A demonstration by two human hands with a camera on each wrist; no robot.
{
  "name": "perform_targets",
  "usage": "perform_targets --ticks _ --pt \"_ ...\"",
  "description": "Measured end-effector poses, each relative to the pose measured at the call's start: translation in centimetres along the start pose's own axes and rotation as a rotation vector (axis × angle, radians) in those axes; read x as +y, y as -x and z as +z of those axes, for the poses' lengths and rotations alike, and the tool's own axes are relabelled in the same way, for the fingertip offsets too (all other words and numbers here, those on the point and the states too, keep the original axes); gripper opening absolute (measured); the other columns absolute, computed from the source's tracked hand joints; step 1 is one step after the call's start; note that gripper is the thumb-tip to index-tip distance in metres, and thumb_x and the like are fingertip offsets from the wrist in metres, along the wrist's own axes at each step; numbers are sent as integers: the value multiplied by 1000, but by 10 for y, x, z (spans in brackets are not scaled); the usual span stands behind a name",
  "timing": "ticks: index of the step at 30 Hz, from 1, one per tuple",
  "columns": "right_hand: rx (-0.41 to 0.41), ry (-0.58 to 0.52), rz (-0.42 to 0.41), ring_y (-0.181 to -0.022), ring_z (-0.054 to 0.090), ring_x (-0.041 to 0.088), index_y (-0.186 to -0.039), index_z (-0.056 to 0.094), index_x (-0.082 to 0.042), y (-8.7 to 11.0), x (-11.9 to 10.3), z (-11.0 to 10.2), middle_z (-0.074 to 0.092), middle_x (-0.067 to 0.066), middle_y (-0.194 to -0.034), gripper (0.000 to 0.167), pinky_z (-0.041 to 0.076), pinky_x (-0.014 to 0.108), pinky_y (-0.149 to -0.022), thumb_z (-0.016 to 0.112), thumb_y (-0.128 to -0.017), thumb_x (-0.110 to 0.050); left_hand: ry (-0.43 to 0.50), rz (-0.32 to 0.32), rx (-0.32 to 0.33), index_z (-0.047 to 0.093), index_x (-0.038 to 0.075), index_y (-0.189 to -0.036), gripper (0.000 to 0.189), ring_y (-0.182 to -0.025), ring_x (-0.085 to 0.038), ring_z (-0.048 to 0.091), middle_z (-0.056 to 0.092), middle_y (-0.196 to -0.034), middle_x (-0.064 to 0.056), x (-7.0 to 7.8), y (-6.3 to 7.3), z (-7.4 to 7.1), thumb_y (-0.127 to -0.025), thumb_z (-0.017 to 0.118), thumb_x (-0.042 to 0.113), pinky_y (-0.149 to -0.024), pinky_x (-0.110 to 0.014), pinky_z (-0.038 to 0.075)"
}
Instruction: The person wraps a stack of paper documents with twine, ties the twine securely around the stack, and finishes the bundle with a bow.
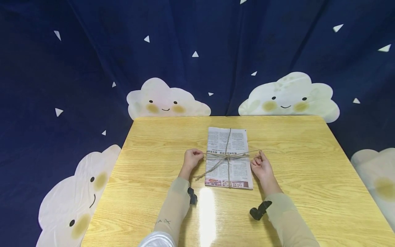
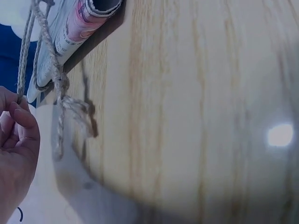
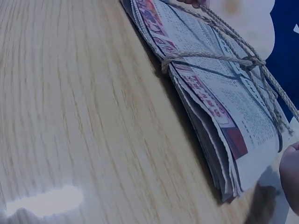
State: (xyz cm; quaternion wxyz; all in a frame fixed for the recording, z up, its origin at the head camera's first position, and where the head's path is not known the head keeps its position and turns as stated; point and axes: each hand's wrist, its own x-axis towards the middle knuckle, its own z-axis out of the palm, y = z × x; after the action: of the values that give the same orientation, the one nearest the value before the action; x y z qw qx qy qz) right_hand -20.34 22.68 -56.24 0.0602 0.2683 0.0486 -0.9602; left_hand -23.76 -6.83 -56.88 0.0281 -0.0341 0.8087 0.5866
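Observation:
A folded bundle of newspapers (image 1: 239, 171) lies on the table, with brown twine (image 1: 228, 142) crossing it both ways and a knot near its middle. At the bundle's left side my left hand (image 1: 192, 158) pinches a doubled strand of the twine. My right hand (image 1: 261, 166), at the right side, pinches another strand between thumb and finger, the other fingers curled. A loose, knotted twine end (image 2: 60, 84) hangs beside my left hand in the left wrist view. In the right wrist view, the twine (image 3: 205, 55) wraps round the bundle's edge; only part of my right hand (image 3: 290, 177) shows.
The wooden table (image 1: 308, 171) extends around the bundle, with a bright reflection on its near part. Behind it hangs a dark blue curtain (image 1: 172, 41) printed with smiling clouds and white triangles. Dark straps or devices (image 1: 260, 210) sit at both wrists.

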Motion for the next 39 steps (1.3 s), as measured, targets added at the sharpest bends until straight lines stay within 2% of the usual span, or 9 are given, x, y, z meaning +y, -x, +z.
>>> perform_targets --ticks 5,7,12,13,18,21,26,34,39 --pt "5 6 -5 -44 23 12 -90 42 -14 -12 -3 -6 43 3 -66 9 15 22 -48 48 -95 -19 -20 0 12 69 -5 -83 10 -56 -11 52 65 -72 -11 -1 1 -1 -77 62 -1 -50 -19 44" --pt "-68 63 -12 -46 24 13 -90 44 -13 -23 -8 -13 45 3 -66 9 17 22 -48 52 -93 -17 -3 -1 5 69 -5 -86 11 -58 -14 54 65 -73 -13 -2 0 0 -78 62 0 -51 -19 44" --pt "-115 360 -113 -57 32 10 -96 48 -13 -24 -10 1 47 1 -73 6 28 21 -53 51 -93 -16 91 -9 -5 67 -7 -92 14 -64 -23 59 65 -80 -19 -2 -4 1 -82 60 0 -54 -23 48" --pt "-69 436 -131 -60 34 9 -98 47 -13 -16 -7 11 47 -1 -75 5 29 19 -55 48 -94 -17 106 -11 -3 67 -7 -93 14 -65 -24 60 65 -81 -20 -1 -5 1 -83 60 0 -55 -23 48" --pt "-93 739 -161 -68 45 7 -99 51 -11 -7 -7 33 51 -2 -81 10 41 15 -61 42 -97 -15 128 19 -3 66 -8 -95 15 -68 -25 61 64 -83 -21 0 -12 4 -84 62 2 -58 -26 51" --pt "-61 883 -180 -67 48 5 -110 51 -5 -8 -7 40 53 -2 -79 18 43 12 -59 44 -96 -15 119 37 6 66 -8 -94 15 -66 -21 59 64 -81 -18 1 -16 6 -83 63 2 -58 -23 50" --pt "27 1091 -269 -65 50 5 -131 38 8 -17 -3 42 53 -1 -75 42 44 12 -55 47 -95 -13 97 47 29 66 -9 -92 14 -62 -12 55 64 -78 -16 2 -21 10 -82 65 2 -55 -18 47" --pt "159 1340 -371 -59 51 2 -127 48 5 -35 -2 25 55 -5 -72 39 42 15 -53 51 -93 -14 148 -3 -2 64 -11 -91 15 -59 -17 58 63 -78 -22 0 -23 14 -84 63 2 -54 -25 51" --pt "156 1406 -414 -59 52 1 -127 47 7 -38 -3 18 55 -4 -76 39 44 15 -55 50 -94 -13 151 -18 3 65 -10 -93 16 -58 -14 58 64 -80 -22 -1 -23 15 -86 61 4 -56 -25 52"
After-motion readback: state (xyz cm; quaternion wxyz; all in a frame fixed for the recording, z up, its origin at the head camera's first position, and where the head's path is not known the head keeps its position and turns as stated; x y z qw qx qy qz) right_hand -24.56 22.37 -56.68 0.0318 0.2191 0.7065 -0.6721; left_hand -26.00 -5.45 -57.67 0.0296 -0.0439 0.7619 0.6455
